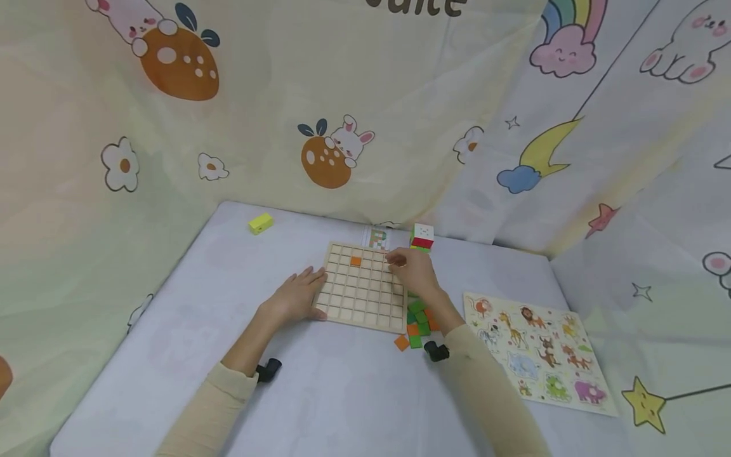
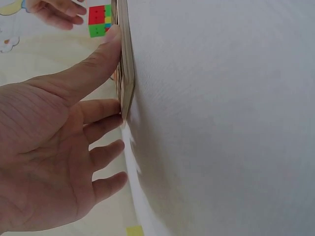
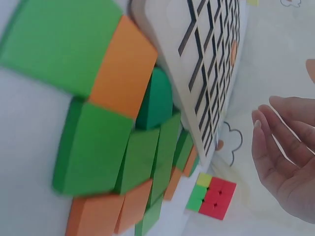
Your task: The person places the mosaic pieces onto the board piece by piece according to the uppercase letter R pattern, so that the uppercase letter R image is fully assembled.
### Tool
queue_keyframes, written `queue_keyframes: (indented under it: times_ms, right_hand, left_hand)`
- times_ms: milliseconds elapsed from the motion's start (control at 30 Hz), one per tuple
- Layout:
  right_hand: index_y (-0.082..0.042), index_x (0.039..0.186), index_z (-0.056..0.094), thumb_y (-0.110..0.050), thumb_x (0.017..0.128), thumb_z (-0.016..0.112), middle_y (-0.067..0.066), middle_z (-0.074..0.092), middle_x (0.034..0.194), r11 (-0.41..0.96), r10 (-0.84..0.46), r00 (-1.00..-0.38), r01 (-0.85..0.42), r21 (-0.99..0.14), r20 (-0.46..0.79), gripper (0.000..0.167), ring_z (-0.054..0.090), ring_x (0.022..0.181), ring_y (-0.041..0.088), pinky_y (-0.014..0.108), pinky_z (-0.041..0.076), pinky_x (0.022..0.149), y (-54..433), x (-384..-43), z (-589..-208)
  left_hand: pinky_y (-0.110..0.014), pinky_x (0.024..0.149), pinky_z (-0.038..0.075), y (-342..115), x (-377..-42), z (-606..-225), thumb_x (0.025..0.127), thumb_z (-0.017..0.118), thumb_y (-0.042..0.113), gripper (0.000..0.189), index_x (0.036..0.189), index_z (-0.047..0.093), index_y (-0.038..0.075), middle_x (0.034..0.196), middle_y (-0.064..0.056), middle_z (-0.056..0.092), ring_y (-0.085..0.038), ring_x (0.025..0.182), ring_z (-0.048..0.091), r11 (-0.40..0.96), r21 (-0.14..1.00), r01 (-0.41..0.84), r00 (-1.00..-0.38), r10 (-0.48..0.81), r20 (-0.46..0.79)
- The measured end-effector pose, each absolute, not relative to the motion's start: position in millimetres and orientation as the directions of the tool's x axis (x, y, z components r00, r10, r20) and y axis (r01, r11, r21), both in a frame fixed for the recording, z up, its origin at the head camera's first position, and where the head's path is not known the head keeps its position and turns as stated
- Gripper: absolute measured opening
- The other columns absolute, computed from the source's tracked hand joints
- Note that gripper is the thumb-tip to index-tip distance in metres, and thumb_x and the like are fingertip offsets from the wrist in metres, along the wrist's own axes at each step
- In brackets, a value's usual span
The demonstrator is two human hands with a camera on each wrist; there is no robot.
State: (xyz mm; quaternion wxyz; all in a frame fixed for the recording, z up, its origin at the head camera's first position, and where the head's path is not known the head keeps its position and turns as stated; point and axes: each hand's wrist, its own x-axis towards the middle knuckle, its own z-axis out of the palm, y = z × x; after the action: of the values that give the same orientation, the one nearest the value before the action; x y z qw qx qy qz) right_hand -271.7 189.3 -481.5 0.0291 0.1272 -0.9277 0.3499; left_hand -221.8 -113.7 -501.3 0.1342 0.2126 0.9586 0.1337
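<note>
- Lying at mid-worktop (image 1: 342,381): wooden grid board (image 1: 356,298), between both hands.
- Left hand (image 1: 294,296): fingers extended and spread, touching the board's left edge, thumb at its near-left corner; no tile seen in it.
- Right hand (image 1: 415,273): above the board's far-right portion, fingers bent with tips close to the thumb; cannot tell whether a tile is between them.
- Done: one orange tile (image 1: 356,261) sits in a square toward the far edge.
- Outstanding: other visible squares unfilled; loose green and orange tiles (image 1: 417,306) lie beside the board's right edge. Stage judged early.
- Beyond the far edge: small patterned card (image 1: 379,238); puzzle cube (image 1: 423,236) to its right.
</note>
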Motion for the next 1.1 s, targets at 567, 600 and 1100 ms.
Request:
queue_keyframes:
  times_ms: [567,600,1100]
  right_hand:
    - [-0.005,0.115,0.078,-0.007,0.094,0.076,0.006,0.079,0.101,0.76,-0.189,-0.976,-0.217,-0.612,0.112,0.021,0.073,0.094,0.024,0.045,0.06,0.087,224,-243,-483]
    - [-0.005,0.115,0.078,-0.007,0.094,0.077,0.006,0.079,0.1,0.769,-0.189,-0.976,-0.215,-0.602,0.107,0.021,0.073,0.094,0.023,0.044,0.06,0.087,226,-242,-484]
    - [-0.005,0.117,0.077,-0.004,0.09,0.079,0.005,0.078,0.107,0.846,-0.18,-0.984,-0.162,-0.508,0.014,0.027,0.072,0.098,0.024,0.042,0.062,0.087,246,-236,-499]
  left_hand:
    - [-0.062,0.126,0.019,-116,-224,-504,0.084,0.084,0.045,0.103,0.161,0.034,-0.002,0.17,-0.016,0.027,-0.042,0.158,0.018,0.865,0.332,0.377,-0.871,0.453,-0.193]
    - [-0.062,0.126,0.019,-116,-224,-504,0.084,0.084,0.045,0.103,0.161,0.034,-0.001,0.17,-0.016,0.027,-0.041,0.158,0.018,0.865,0.332,0.376,-0.871,0.452,-0.193]
    - [-0.062,0.126,0.02,-115,-222,-501,0.084,0.084,0.046,0.102,0.16,0.035,-0.002,0.17,-0.016,0.028,-0.042,0.158,0.019,0.865,0.331,0.376,-0.872,0.451,-0.189]
